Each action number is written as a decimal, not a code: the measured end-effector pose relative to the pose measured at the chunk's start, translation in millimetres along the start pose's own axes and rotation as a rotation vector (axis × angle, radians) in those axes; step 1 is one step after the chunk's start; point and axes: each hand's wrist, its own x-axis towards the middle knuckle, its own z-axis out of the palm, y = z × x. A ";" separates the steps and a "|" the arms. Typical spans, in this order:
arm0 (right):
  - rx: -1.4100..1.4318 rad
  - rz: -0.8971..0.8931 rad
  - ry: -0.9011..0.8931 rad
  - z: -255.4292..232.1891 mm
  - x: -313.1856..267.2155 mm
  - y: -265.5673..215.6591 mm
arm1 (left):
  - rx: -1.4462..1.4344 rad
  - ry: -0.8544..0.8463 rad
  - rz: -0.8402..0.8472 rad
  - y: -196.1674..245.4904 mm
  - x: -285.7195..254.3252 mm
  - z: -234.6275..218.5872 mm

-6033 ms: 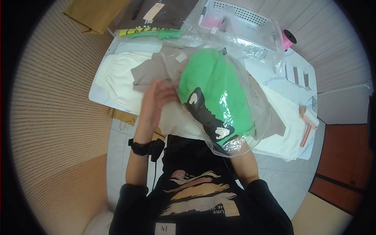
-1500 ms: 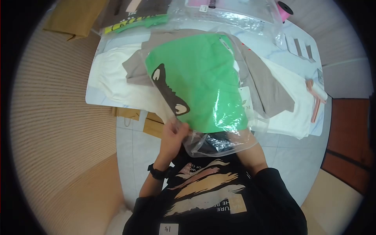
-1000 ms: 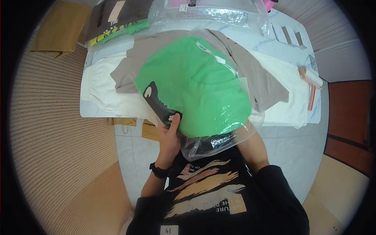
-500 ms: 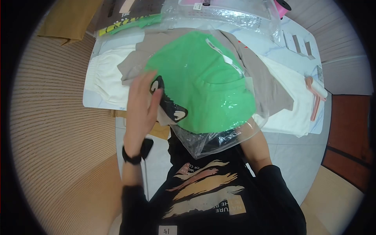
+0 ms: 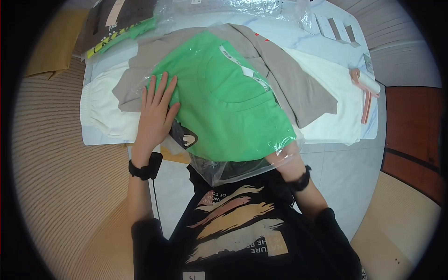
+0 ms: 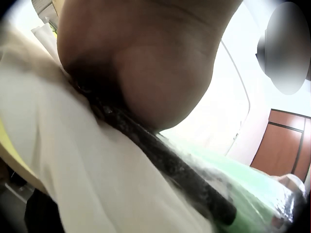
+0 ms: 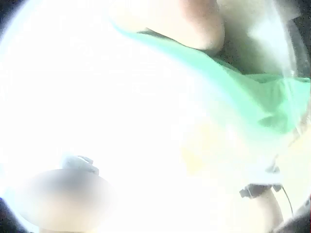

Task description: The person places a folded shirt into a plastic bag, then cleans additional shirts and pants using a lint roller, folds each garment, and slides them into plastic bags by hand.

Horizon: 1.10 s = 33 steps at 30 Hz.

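In the head view, a folded green shirt (image 5: 238,126) with white neck tape and a dark eye print lies in a clear plastic bag (image 5: 212,173). My left hand (image 5: 156,109) rests on the bag's left side, fingers straight and spread over the green cloth. My right hand (image 5: 280,156) reaches in at the bag's near end, beneath the shirt, which hides its fingers. Part of that hand shows above the green cloth (image 7: 279,102) in the overexposed right wrist view. In the left wrist view, my palm's heel lies close over the print's dark edge (image 6: 180,165).
Beneath the bag spread a taupe garment (image 5: 308,100) and white clothing (image 5: 100,105) with a gathered cuff. A lint roller (image 5: 364,84) sits at the table's right, near grey holders (image 5: 338,30). A bagged dark garment (image 5: 123,21) and a brown paper bag (image 5: 51,44) are at back left.
The rumpled green shirt now lies flatter and fills the bag more widely. My left hand left the bag's near edge, lifted, and came down on its left side. My right hand stays inside.
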 end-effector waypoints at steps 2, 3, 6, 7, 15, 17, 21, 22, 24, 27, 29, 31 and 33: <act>0.763 0.161 0.028 15.6 -19.7 -9.5 | -0.017 -0.041 0.007 3.8 0.2 -7.5; 0.746 0.130 0.074 20.0 -28.5 -11.2 | -0.016 -0.034 -0.005 6.1 1.6 -10.9; 0.590 -0.008 0.213 44.6 -43.3 -32.7 | -0.058 0.000 0.005 25.3 5.0 -28.3; 0.447 -0.110 0.293 49.7 -45.2 -37.6 | -0.096 0.035 0.021 34.5 7.6 -32.5; 0.288 -0.209 0.421 43.9 -5.9 -40.5 | 0.044 -0.180 0.271 61.2 25.7 -12.9; 0.237 -0.265 0.406 37.7 3.5 -44.3 | 0.071 -0.159 0.246 55.6 25.7 -10.1; 0.216 -0.173 0.385 25.7 0.9 -50.8 | 0.062 -0.108 0.182 48.6 22.1 -9.1; 0.305 -0.089 0.373 18.9 -4.8 -52.1 | 0.053 -0.127 0.180 49.5 20.0 -9.2; 0.185 -0.062 0.362 14.7 -24.7 -60.2 | 0.029 -0.065 0.187 51.9 18.0 -10.2; -0.106 -0.011 0.385 1.3 -63.7 -77.0 | -0.139 0.140 0.124 52.3 -9.8 -20.8; -0.427 -0.027 0.395 -22.4 -86.2 -72.3 | -0.394 0.233 -0.082 49.4 -56.1 -36.7; -0.377 -0.038 0.415 -15.8 -85.5 -65.4 | -0.663 0.058 -0.281 45.0 -103.3 -38.7; -0.531 0.191 0.150 -12.0 -80.9 -53.8 | -0.957 -0.314 -0.435 48.6 -123.1 -22.4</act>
